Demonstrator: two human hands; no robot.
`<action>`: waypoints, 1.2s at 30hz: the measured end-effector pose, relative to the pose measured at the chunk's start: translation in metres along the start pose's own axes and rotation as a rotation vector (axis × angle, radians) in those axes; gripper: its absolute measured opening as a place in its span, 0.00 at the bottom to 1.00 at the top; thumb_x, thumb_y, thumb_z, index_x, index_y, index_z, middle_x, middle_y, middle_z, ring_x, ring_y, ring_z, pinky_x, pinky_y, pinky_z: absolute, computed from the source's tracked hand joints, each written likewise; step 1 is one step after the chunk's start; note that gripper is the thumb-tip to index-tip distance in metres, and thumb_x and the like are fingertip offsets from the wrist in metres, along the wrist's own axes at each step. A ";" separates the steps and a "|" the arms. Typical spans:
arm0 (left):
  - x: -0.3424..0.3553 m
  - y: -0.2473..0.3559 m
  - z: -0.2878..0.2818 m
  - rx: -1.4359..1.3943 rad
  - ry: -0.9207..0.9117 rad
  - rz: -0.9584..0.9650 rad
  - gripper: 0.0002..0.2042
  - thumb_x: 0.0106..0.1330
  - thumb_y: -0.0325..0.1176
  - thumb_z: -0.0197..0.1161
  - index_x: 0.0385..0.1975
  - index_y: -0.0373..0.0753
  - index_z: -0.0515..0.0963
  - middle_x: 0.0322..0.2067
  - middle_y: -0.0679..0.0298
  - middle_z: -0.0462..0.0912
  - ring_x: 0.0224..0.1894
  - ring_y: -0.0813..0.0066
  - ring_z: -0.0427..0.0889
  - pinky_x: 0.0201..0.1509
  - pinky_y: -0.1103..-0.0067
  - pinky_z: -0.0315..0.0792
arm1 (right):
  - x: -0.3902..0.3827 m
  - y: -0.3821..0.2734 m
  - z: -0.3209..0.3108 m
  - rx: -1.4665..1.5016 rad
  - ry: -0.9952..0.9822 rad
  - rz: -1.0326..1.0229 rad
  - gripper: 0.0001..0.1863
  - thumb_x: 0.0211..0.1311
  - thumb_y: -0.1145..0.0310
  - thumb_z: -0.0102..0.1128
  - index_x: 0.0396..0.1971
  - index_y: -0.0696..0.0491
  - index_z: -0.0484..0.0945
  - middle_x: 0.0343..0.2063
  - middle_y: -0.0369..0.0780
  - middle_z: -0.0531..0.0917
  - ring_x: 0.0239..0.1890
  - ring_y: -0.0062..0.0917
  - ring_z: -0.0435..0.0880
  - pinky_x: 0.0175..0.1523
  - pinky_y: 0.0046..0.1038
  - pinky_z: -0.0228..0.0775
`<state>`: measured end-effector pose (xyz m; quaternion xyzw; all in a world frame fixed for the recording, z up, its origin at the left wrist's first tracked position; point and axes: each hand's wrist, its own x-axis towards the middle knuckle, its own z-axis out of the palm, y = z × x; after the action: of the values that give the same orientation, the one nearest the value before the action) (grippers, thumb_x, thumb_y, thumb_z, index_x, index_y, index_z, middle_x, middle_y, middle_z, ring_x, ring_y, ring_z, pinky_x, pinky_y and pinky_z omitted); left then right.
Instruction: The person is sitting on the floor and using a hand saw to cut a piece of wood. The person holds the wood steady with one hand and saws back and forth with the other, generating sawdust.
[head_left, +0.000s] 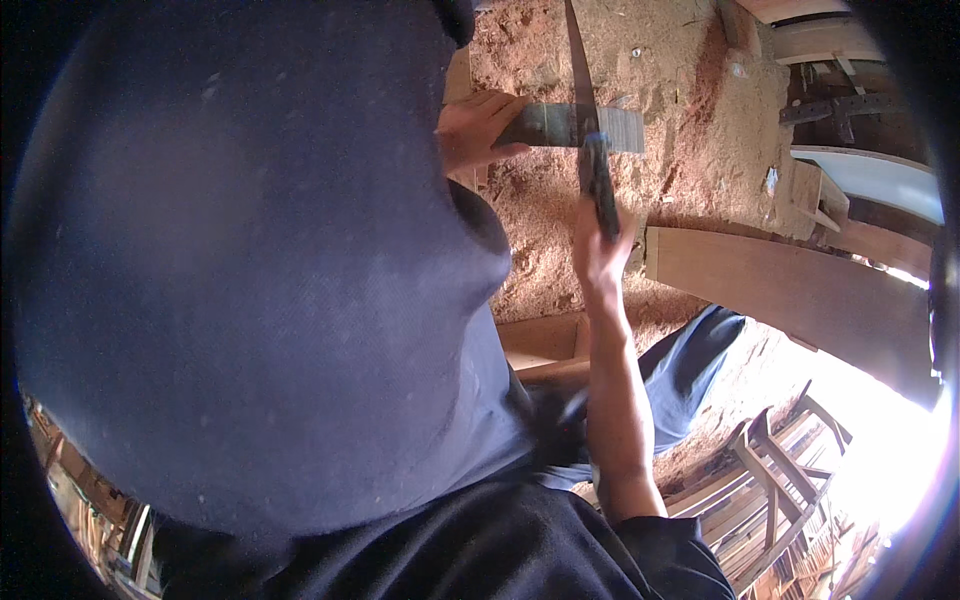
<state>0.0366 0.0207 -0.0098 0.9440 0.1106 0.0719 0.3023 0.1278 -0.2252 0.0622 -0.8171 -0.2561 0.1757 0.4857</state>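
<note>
My right hand (600,245) is wrapped round the dark handle of a handsaw (582,75). The saw's long blade points away from me and crosses over a short board (550,125). That board is dark grey-green on its left part, with a paler, finely lined end to the right of the blade. On the board's left end, my left hand (482,130) grips it, fingers along the far side and thumb along the near side. Dark blue cloth hides the left wrist and forearm. Slight blur on the right hand and handle obscures the exact finger positions.
Sawdust covers the ground (540,230) around the board. A wide plank (780,280) lies to the right, beyond my bent knee (695,365). Wooden frames (780,470) and stacked strips stand at lower right. Large dark blue cloth (250,250) fills the left.
</note>
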 end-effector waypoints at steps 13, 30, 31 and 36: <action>-0.003 -0.003 0.003 -0.018 0.057 0.028 0.34 0.67 0.56 0.57 0.66 0.41 0.63 0.58 0.49 0.73 0.61 0.48 0.72 0.66 0.60 0.67 | -0.019 0.009 -0.015 -0.018 -0.114 0.048 0.10 0.66 0.65 0.58 0.35 0.57 0.77 0.21 0.36 0.74 0.21 0.22 0.72 0.28 0.29 0.68; -0.005 -0.010 0.015 0.141 0.201 0.125 0.34 0.64 0.58 0.61 0.61 0.36 0.69 0.51 0.52 0.78 0.53 0.54 0.79 0.54 0.64 0.78 | -0.026 -0.004 -0.007 -0.182 -0.069 0.036 0.11 0.64 0.68 0.59 0.22 0.57 0.76 0.13 0.38 0.71 0.17 0.30 0.72 0.35 0.30 0.70; 0.003 -0.005 0.012 0.108 0.181 0.098 0.34 0.64 0.57 0.62 0.60 0.35 0.70 0.51 0.51 0.78 0.53 0.54 0.79 0.54 0.64 0.78 | -0.020 0.021 -0.009 -0.226 -0.022 -0.013 0.12 0.64 0.68 0.59 0.22 0.58 0.76 0.14 0.38 0.71 0.16 0.30 0.71 0.32 0.31 0.68; 0.001 -0.014 0.004 0.045 0.097 0.099 0.31 0.66 0.53 0.60 0.62 0.38 0.66 0.54 0.48 0.75 0.58 0.47 0.74 0.64 0.61 0.68 | -0.048 0.015 -0.024 -0.210 -0.066 0.054 0.12 0.62 0.67 0.60 0.21 0.58 0.76 0.13 0.40 0.74 0.17 0.27 0.74 0.25 0.33 0.67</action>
<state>0.0364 0.0301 -0.0214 0.9503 0.0799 0.1300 0.2715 0.1055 -0.2769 0.0616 -0.8640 -0.2669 0.1876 0.3836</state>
